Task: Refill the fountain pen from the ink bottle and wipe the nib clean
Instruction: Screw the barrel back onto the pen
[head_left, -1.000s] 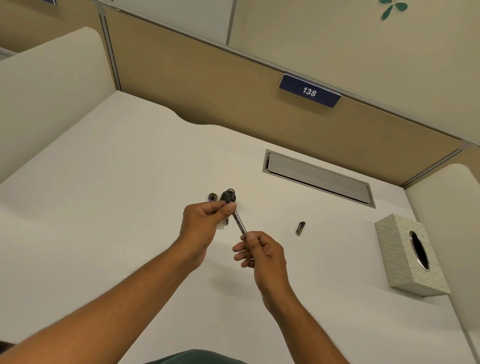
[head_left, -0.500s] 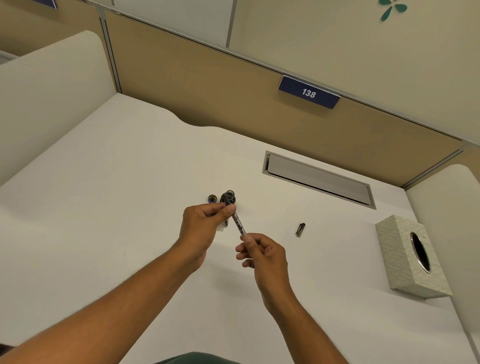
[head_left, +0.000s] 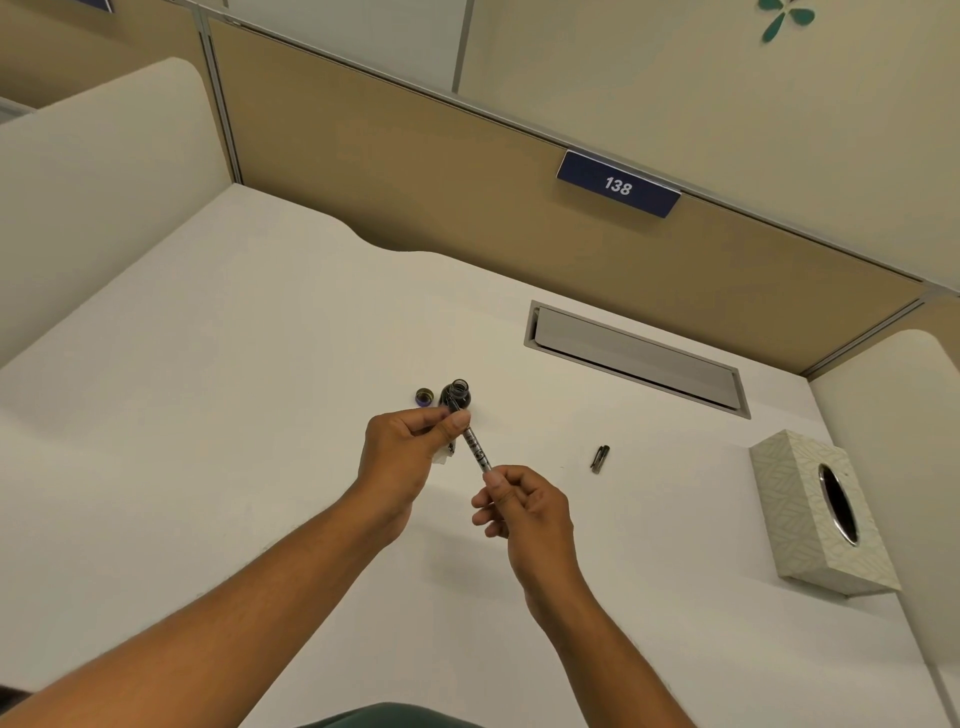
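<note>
Pen: the pen (head_left: 475, 447) was held up over the bench (head_left: 234, 415), slanted, with the front end up at 11 o'clock by the bottle mouth and the tail down at 5 o'clock.
Bottle: the bottle (head_left: 457, 396) stood open at 12 o'clock of the left hand, with its cap (head_left: 424, 397) just beside it at 9 o'clock.
Left hand: the left hand (head_left: 410, 447) pinched the front of the pen between thumb and fingers. A white scrap (head_left: 441, 458) peeked out under it, maybe tissue, couldn't tell.
Right hand: the right hand (head_left: 524, 506) pinched the tail end with thumb and fingertips, the other fingers curled in.
Nib: too small to make out, so honestly no idea if it was actually under the ink.
Step, my guess: drawing ink up by working the tail end.
Tips: keep the left hand dead steady so the nib stays dunked, turn the tail slowly, and don't lean on the bottle, since it looked tippy.
Other stuff: a small dark part (head_left: 600, 459) lay at 2 o'clock of the right hand, and a tissue box (head_left: 800, 499) sat at 3 o'clock, well apart, handy for the wipe.
</note>
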